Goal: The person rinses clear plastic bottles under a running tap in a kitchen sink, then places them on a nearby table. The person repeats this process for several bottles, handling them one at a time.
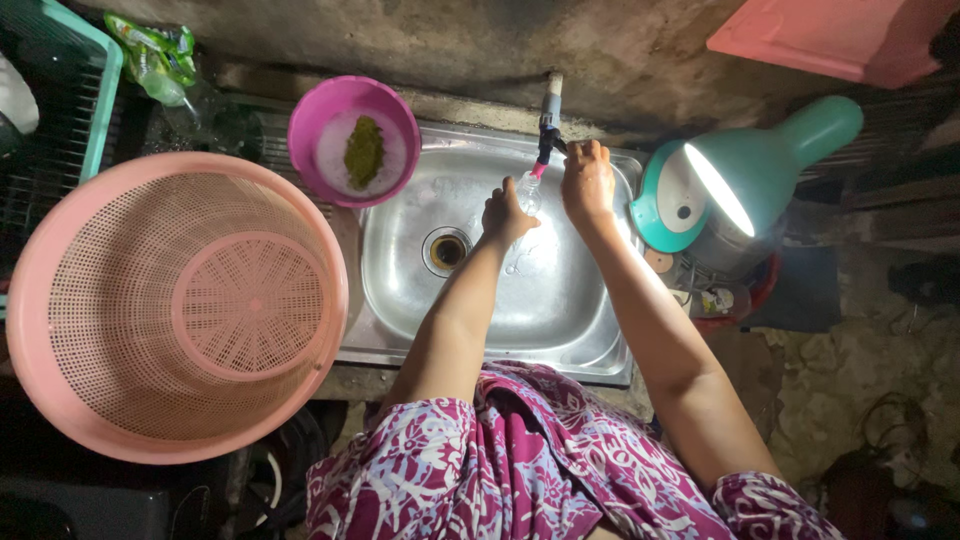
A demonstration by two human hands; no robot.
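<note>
Small clear bottle (pixel 527 192) over the steel sink (pixel 590 330), under the tap (pixel 549 125); gripped in left hand (pixel 503 216). Right hand (pixel 587 180) closed on the tap. Pink bowl (pixel 318 120) far left. Could slip if wet.

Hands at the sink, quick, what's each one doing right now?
Left hand: closed on a small clear bottle under the tap.
Right hand: grip closed on the tap.
</note>
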